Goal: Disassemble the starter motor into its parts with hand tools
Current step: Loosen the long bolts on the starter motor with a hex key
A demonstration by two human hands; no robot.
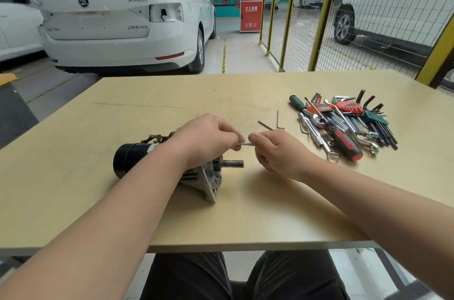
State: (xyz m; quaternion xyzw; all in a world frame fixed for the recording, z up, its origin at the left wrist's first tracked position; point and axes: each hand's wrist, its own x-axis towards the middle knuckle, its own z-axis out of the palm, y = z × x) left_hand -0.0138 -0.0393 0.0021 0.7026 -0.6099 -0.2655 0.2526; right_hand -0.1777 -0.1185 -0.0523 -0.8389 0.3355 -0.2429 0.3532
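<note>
The starter motor (130, 159) lies on its side on the wooden table (245, 213), black body to the left, grey flange and steel shaft (234, 163) pointing right. Above it my left hand (208, 140) and my right hand (275, 152) both pinch a thin silver hex key (245, 144), one hand at each end. My left forearm hides the middle of the motor.
Two loose hex keys (272, 122) lie just beyond my right hand. A pile of tools (344, 122) sits at the right: screwdrivers, wrenches, hex key sets. White cars and a yellow mesh fence (319, 17) stand behind the table.
</note>
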